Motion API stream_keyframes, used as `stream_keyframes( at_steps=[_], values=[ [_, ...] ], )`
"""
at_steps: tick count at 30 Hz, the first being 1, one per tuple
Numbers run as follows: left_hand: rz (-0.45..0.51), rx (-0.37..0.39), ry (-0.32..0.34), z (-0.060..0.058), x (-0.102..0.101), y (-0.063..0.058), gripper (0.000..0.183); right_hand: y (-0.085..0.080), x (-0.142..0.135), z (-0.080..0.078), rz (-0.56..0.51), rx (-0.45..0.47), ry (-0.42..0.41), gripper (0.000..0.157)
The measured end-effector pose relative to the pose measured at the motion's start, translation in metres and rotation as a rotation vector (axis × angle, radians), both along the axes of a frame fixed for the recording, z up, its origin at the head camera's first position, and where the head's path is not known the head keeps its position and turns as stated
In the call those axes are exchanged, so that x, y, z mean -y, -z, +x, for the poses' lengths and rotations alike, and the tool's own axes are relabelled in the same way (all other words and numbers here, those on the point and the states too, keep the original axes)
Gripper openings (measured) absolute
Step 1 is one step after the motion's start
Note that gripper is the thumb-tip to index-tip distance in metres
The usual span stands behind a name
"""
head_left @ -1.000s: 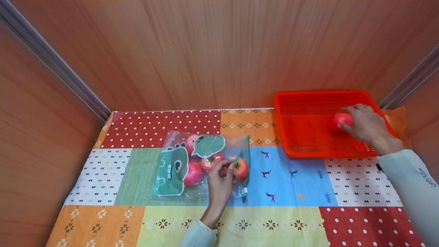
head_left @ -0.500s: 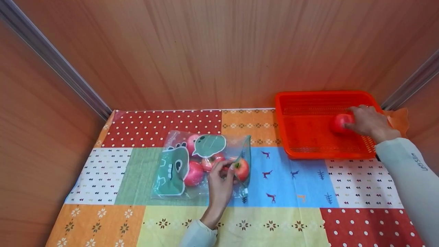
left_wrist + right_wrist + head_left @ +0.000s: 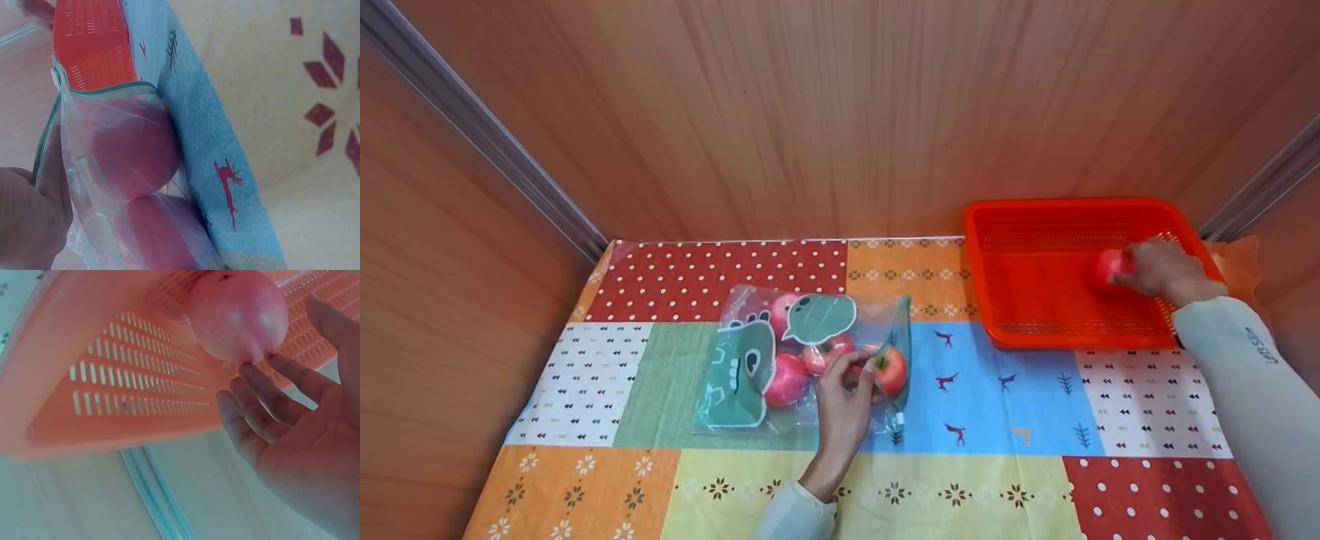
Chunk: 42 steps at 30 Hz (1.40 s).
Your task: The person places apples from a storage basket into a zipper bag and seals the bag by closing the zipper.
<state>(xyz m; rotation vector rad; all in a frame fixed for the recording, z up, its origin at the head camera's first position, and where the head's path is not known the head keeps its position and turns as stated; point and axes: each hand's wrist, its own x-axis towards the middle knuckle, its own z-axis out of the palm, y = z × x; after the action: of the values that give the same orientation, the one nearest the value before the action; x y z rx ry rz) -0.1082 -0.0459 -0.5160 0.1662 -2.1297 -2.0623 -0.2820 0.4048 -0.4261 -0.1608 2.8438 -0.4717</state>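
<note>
My left hand (image 3: 844, 390) pinches the open edge of a clear zip bag (image 3: 802, 420) printed with a green cartoon face. Several red apples lie in the bag; one apple (image 3: 891, 371) sits right at its mouth. The left wrist view shows two apples (image 3: 132, 149) through the plastic, with the green zip strip (image 3: 115, 88) spread apart. At the right, my right hand (image 3: 1166, 271) is inside the red basket, beside a single apple (image 3: 1110, 270). Its fingertips (image 3: 250, 371) touch that apple (image 3: 239, 315) while the thumb (image 3: 323, 318) stands apart from it.
The slotted plastic basket (image 3: 986, 300) stands at the back right against the wooden wall (image 3: 780, 120). A patchwork-print cloth (image 3: 960, 487) covers the table. An orange piece of cloth (image 3: 1237, 262) shows behind the basket's right side. Side panels close in both sides.
My right hand and sleeve have shifted slightly left and lower at the apple, which stays in nearly the same spot in the basket. My left hand and the bag keep their place.
</note>
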Motion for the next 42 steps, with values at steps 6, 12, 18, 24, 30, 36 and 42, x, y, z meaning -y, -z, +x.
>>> stream_keyframes(
  at_steps=[6, 12, 18, 24, 30, 36, 42],
  values=[
    [0.014, -0.005, 0.007, -0.001, 0.000, 0.000, 0.018, 0.001, -0.002, -0.002, -0.009, -0.009, 0.015, 0.055],
    [0.013, -0.007, 0.006, -0.002, 0.000, 0.000, 0.018, 0.002, 0.000, 0.001, -0.054, 0.047, 0.040, 0.051],
    [-0.011, -0.018, -0.004, -0.003, -0.001, 0.000, 0.018, 0.004, 0.004, 0.003, -0.036, 0.122, 0.010, 0.067],
    [-0.011, -0.013, 0.000, -0.003, -0.001, -0.001, 0.019, 0.005, 0.006, 0.005, -0.011, 0.170, -0.013, 0.084],
    [-0.013, -0.010, 0.006, -0.002, -0.001, -0.001, 0.019, 0.007, 0.009, 0.009, -0.033, 0.182, 0.025, 0.076],
    [-0.018, -0.010, 0.002, -0.001, -0.001, 0.000, 0.018, 0.012, 0.011, 0.011, -0.047, 0.156, 0.017, 0.064],
    [-0.014, -0.003, 0.006, -0.001, -0.001, 0.001, 0.018, 0.011, 0.015, 0.017, -0.033, 0.115, -0.026, 0.066]
  ],
)
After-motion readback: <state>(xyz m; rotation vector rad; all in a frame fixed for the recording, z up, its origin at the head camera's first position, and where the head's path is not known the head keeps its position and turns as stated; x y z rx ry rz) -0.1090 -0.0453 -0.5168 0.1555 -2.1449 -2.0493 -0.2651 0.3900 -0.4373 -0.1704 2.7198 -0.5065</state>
